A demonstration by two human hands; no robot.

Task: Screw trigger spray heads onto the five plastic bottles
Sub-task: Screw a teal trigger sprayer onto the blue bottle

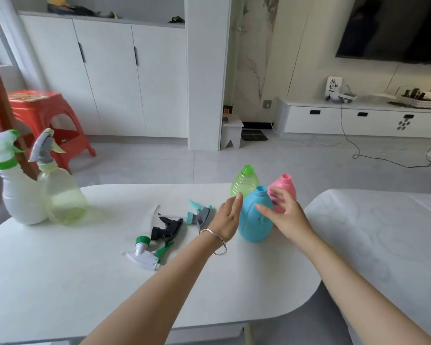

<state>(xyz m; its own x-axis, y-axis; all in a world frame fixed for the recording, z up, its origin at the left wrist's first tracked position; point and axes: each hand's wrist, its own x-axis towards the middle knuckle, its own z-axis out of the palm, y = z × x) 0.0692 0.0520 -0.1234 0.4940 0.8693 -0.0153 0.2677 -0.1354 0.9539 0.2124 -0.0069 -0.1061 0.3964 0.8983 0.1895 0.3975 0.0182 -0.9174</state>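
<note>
Head view. A white oval desk (pixel 60 282) is seen carrying all task items. At its far left, a white opaque plastic bottle (pixel 23 200) and a pale green translucent plastic bottle (pixel 65 197) are standing upright, touching, each already fitted with a trigger spray head. At the far right edge, three uncapped bottles are grouped closely: a green translucent ribbed bottle (pixel 244 181), a pink plastic bottle (pixel 284 192) and, nearest, a blue opaque plastic bottle (pixel 255 215). Three loose spray heads are lying near the desk's middle: a teal-and-grey one (pixel 199 214), a black one (pixel 166 229) and a white-and-green one (pixel 147 252).

The left hand (pixel 228 217), a silver bangle (pixel 215 241) on its wrist, is held open against the blue bottle's left side. The right hand (pixel 285 212) is spread open at the bottle's right side, fingers loosely curled. Nothing is gripped by either hand.
</note>
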